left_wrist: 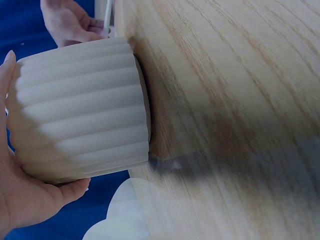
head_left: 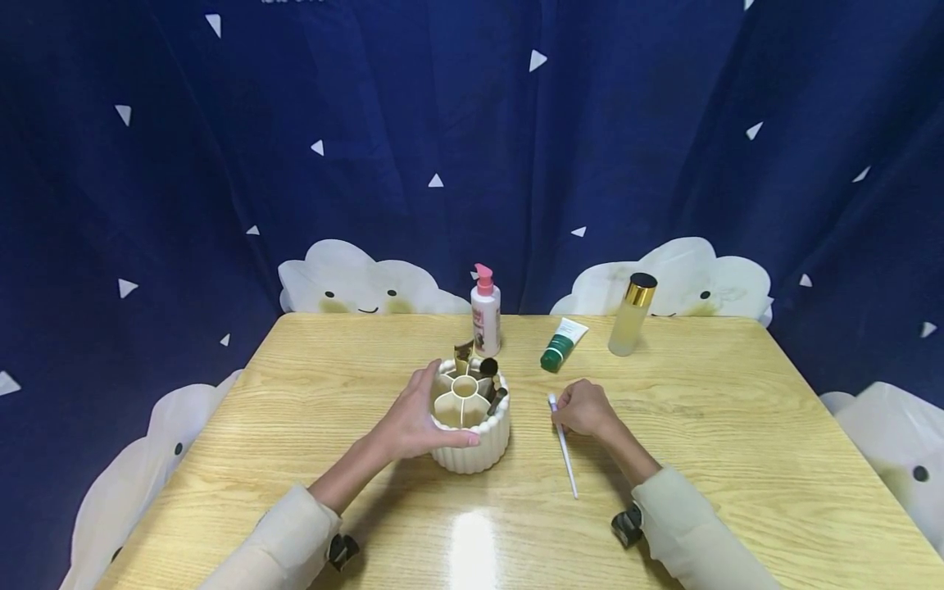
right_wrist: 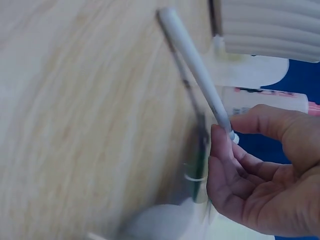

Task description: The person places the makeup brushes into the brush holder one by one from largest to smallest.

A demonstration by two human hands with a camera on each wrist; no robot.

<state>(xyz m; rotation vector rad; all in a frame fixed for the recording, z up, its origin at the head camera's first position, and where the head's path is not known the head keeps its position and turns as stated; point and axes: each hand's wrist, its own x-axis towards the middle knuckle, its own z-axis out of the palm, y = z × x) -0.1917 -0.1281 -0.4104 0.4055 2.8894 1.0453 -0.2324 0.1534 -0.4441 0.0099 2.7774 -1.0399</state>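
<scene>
A cream ribbed round organizer (head_left: pixel 472 452) with several compartments stands on the table. My left hand (head_left: pixel 413 416) holds it from the left side, thumb across the near wall and fingers on the far left rim. Inside its compartments are a dark round-topped brush (head_left: pixel 488 366), a dark item (head_left: pixel 499 399) leaning at the right, and a gold-brown item (head_left: pixel 463 352) at the back. To the right, my right hand (head_left: pixel 585 408) pinches a slim white stick (head_left: pixel 566 460) near its far end. In the right wrist view, thumb and fingertips grip the stick (right_wrist: pixel 195 65), its other end pointing away.
A white pump bottle (head_left: pixel 486 321) with a pink top stands behind the organizer. A green and white tube (head_left: pixel 564 345) lies right of it. Farther right is a yellowish bottle (head_left: pixel 630 321) with a gold and black cap. A blue curtain (head_left: pixel 472 123) hangs behind the table.
</scene>
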